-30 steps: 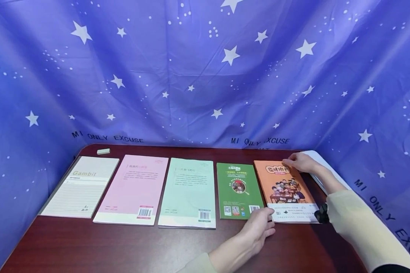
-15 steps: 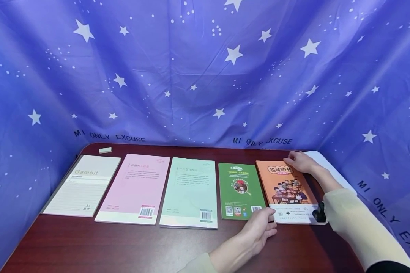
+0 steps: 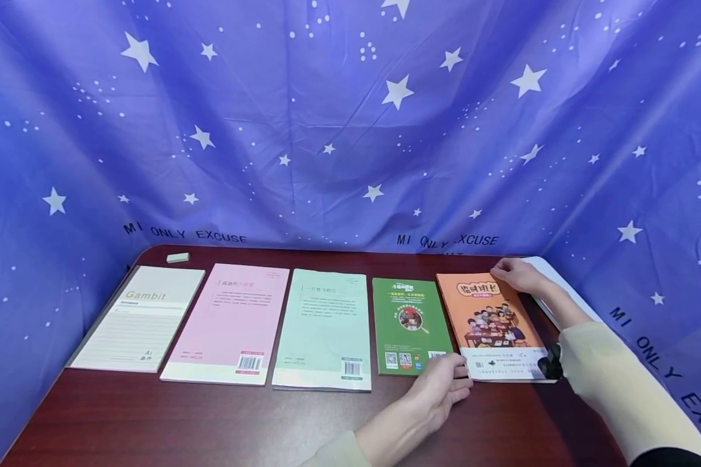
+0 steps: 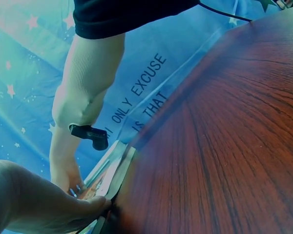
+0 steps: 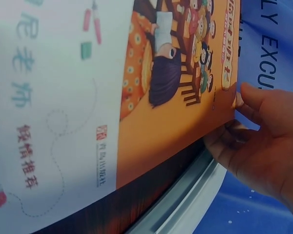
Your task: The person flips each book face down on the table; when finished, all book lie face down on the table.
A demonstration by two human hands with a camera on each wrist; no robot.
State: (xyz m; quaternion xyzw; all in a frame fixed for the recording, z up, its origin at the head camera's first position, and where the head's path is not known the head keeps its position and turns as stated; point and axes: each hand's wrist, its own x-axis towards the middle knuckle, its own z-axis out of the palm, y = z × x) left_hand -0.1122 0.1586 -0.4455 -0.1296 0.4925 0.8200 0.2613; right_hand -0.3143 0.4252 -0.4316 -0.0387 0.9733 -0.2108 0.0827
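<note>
An orange book [image 3: 491,318] with a white lower band lies at the right end of a row on the table. My right hand [image 3: 520,275] holds its far right corner; in the right wrist view, the thumb and curled fingers [image 5: 222,146] go round that corner. At the near left corner of the same book, my left hand [image 3: 429,394] rests with its fingers extended, touching the edge. The left wrist view has the left hand [image 4: 44,200] beside the book edges, its fingertips partly hidden. Left of it lies a green book [image 3: 409,324], overlapped by the left hand.
Further left lie a mint book [image 3: 321,331], a pink book [image 3: 228,324] and a cream Gambit notebook [image 3: 140,321]. An eraser [image 3: 178,257] sits near the back left. A white object [image 3: 546,279] lies behind the right forearm. Starry blue cloth [image 3: 327,117] encloses the table [image 3: 222,421].
The view shifts slightly. Both hands stay at the orange book's corners, and the right hand moves very little. The books keep their places.
</note>
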